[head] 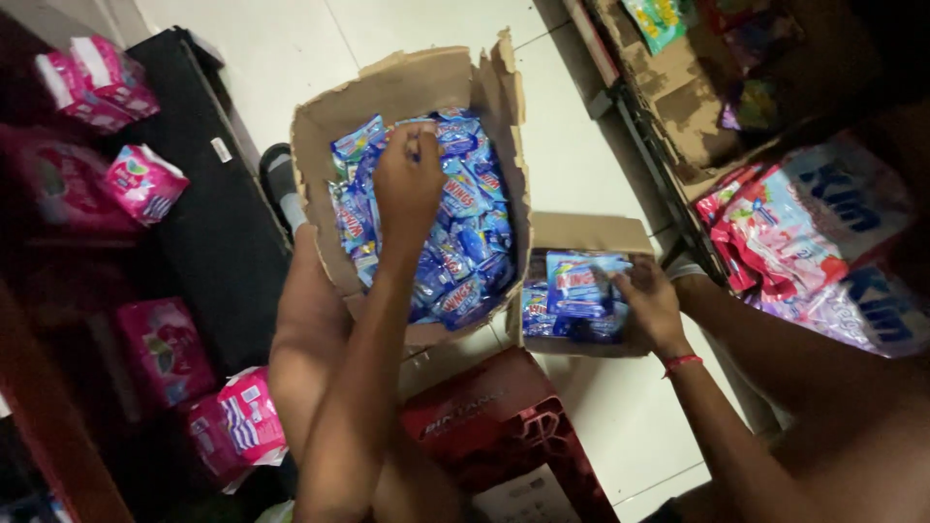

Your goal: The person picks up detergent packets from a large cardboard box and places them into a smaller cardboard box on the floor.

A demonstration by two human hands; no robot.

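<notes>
Reaching left hand [409, 184], two boxes, blue sachets [465, 242]

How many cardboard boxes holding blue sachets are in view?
2. The large torn box lies under the left hand; the small box lies by the right hand. Others may be hidden.

Big box [320, 145]: my matt brown cardboard, its rim torn and rough.
Blue sachets [465, 242]: glossy plastic film, crinkled under my left hand [407, 184].
Small box [591, 232]: plain matt cardboard.
Floor [581, 145]: smooth pale tiles, slight sheen.
Pink packets [145, 184]: shiny plastic wrap.
</notes>
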